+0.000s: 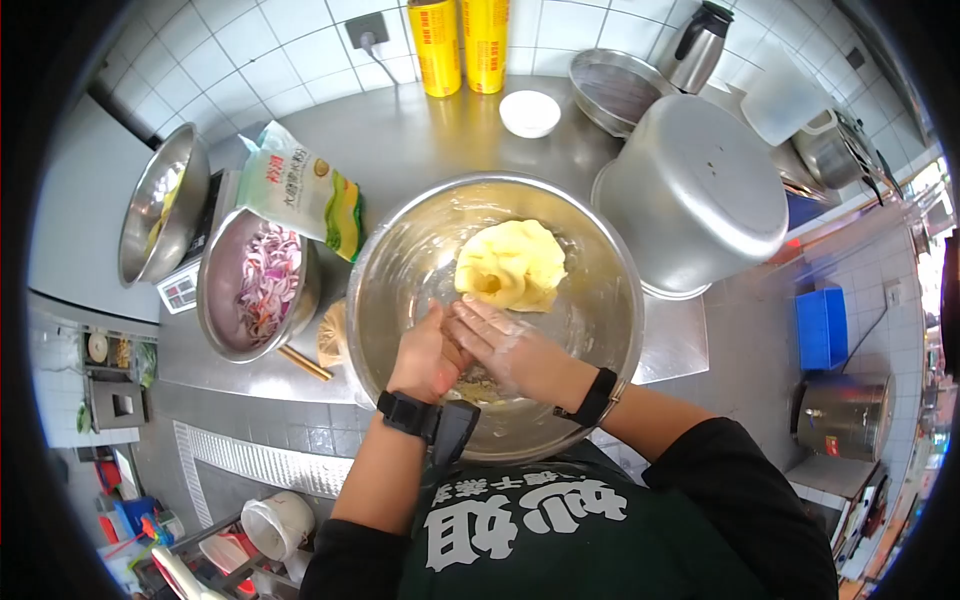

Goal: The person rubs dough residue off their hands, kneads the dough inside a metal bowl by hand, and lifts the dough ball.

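A large steel mixing bowl (628, 290) stands in front of me with a smooth yellow lump of dough (515, 262) in its far part. Both hands are over the near left part of the bowl, touching each other. My right hand (515, 348), whitish with residue, has its fingers stretched out and laid across the left one, its fingertips close to the dough's edge. My left hand (430, 355) looks curled with its thumb up; its fingers are partly hidden, and whether anything is in them is unclear. Yellowish crumbs (482, 388) lie on the bowl's bottom below the hands.
On the left, a bowl of sliced onion (268, 285) stands beside a flour bag (312, 190) and a tilted steel bowl (165, 205). An upturned pot (705, 180) crowds the right side. Behind are a white bowl (530, 114), yellow rolls (436, 48) and a thermos jug (699, 48).
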A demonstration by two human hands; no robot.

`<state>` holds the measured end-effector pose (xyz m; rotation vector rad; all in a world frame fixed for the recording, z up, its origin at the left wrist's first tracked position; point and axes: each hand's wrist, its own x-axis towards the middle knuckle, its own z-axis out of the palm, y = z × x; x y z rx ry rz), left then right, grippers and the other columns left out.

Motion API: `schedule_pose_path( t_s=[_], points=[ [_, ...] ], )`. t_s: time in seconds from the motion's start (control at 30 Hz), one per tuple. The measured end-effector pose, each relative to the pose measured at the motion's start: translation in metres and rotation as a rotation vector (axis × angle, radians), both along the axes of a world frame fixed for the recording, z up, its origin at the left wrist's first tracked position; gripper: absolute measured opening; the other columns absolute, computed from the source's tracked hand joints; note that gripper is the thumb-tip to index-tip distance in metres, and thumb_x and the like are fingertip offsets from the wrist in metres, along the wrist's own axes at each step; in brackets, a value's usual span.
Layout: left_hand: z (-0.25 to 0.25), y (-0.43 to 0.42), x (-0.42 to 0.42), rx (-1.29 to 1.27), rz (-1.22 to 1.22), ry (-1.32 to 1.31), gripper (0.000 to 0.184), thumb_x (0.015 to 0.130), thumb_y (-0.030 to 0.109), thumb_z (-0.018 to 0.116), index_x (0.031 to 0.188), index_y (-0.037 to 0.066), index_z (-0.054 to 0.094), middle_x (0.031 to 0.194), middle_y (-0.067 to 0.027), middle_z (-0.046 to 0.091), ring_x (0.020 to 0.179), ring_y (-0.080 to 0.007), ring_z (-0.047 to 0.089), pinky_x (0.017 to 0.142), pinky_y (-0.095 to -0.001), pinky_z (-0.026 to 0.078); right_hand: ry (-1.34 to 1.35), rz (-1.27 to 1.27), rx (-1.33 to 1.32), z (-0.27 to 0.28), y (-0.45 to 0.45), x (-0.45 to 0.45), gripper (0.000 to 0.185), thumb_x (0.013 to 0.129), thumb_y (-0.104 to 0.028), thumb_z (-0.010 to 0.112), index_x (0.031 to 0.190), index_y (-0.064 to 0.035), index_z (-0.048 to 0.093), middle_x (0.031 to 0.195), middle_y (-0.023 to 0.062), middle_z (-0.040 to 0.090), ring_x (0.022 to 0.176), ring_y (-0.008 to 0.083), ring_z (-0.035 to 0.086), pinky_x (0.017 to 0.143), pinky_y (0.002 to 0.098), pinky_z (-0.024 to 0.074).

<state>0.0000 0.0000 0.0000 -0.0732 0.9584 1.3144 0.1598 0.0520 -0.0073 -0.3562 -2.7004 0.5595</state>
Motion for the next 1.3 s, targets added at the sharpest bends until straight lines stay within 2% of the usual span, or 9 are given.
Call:
schedule_pose_path(
  t_s=[0.2,0.3,0.4,0.63,0.93,1.03,1.07,1.17,1.3],
  points=[
    [-0.009,-0.003,0.018,0.084,-0.028,0.499,0.014,0.093,0.011,0.058,0.099,-0.001,0.058,0.091,-0.0063,0.063,0.078,-0.0126,0.061,0.068,-0.0255,0.048,-0.042,-0.033,0.172,0.014,-0.012,-0.009,0.044,0.080,-0.015,0.053,0.116,0.0091,0.055,0.132,0.0250,0.048,0.129,0.0369,0.041,0.109,0.0491,0.0294],
    [-0.024,-0.002,0.024,-0.012,0.009,0.905,0.025,0.093,0.022,0.058,0.085,-0.001,0.060,0.070,-0.0039,0.059,0.062,-0.0118,0.055,0.056,-0.0273,0.044,-0.085,-0.047,0.203,0.024,-0.020,-0.012,0.039,0.079,-0.015,0.052,0.109,0.0081,0.059,0.129,0.0254,0.050,0.129,0.0355,0.042,0.110,0.0468,0.0296],
    [-0.020,-0.001,0.015,-0.118,-0.007,0.893,0.037,0.096,0.029,0.051,0.083,-0.004,0.063,0.071,-0.0079,0.062,0.064,-0.0131,0.057,0.058,-0.0291,0.045,-0.119,0.008,0.163,0.026,-0.023,-0.013,0.038,0.079,-0.015,0.052,0.109,0.0079,0.059,0.126,0.0243,0.052,0.128,0.0352,0.043,0.109,0.0460,0.0303],
    [0.012,-0.007,-0.006,0.024,-0.114,0.159,0.036,0.097,0.031,0.051,0.094,-0.002,0.065,0.084,-0.0113,0.066,0.077,-0.0194,0.065,0.072,-0.0308,0.053,0.104,0.065,0.089,0.020,-0.016,-0.010,0.036,0.080,-0.013,0.052,0.110,0.0060,0.057,0.121,0.0205,0.056,0.118,0.0340,0.050,0.101,0.0403,0.0403],
    [0.009,-0.003,0.001,-0.040,-0.302,0.839,0.024,0.092,0.020,0.058,0.093,-0.003,0.064,0.081,-0.0075,0.066,0.065,-0.0120,0.061,0.063,-0.0244,0.049,0.023,0.109,0.117,0.028,-0.023,-0.008,0.031,0.081,-0.013,0.051,0.106,0.0037,0.057,0.115,0.0186,0.057,0.113,0.0322,0.053,0.101,0.0415,0.0405],
    [-0.002,-0.002,0.002,-0.080,-0.165,0.802,0.035,0.096,0.031,0.052,0.094,-0.002,0.066,0.083,-0.0102,0.066,0.069,-0.0152,0.061,0.067,-0.0283,0.052,0.038,0.117,0.128,0.033,-0.018,-0.007,0.035,0.081,-0.013,0.051,0.111,0.0038,0.056,0.122,0.0200,0.054,0.119,0.0330,0.049,0.103,0.0417,0.0383],
    [-0.005,-0.004,-0.002,-0.005,-0.127,0.594,0.039,0.097,0.034,0.049,0.099,-0.002,0.064,0.088,-0.0113,0.066,0.074,-0.0165,0.062,0.070,-0.0293,0.052,0.042,0.119,0.139,0.034,-0.017,-0.007,0.037,0.081,-0.013,0.051,0.113,0.0038,0.055,0.125,0.0206,0.053,0.121,0.0335,0.048,0.104,0.0418,0.0374],
    [-0.002,-0.010,-0.008,0.174,-0.089,0.075,0.049,0.100,0.042,0.039,0.115,-0.001,0.056,0.104,-0.0138,0.064,0.091,-0.0200,0.062,0.082,-0.0322,0.051,0.153,0.094,-0.098,0.033,-0.016,-0.008,0.037,0.087,-0.009,0.048,0.121,0.0024,0.053,0.133,0.0224,0.046,0.128,0.0337,0.043,0.107,0.0404,0.0356],
    [0.019,-0.014,0.016,0.321,-0.099,-0.044,0.044,0.101,0.036,0.038,0.126,0.001,0.046,0.119,-0.0146,0.058,0.114,-0.0231,0.055,0.097,-0.0362,0.046,0.506,-0.022,-1.042,0.044,-0.012,-0.022,0.046,0.093,-0.009,0.041,0.138,-0.0016,0.037,0.147,0.0171,0.029,0.136,0.0282,0.031,0.112,0.0381,0.0245]
  ],
)
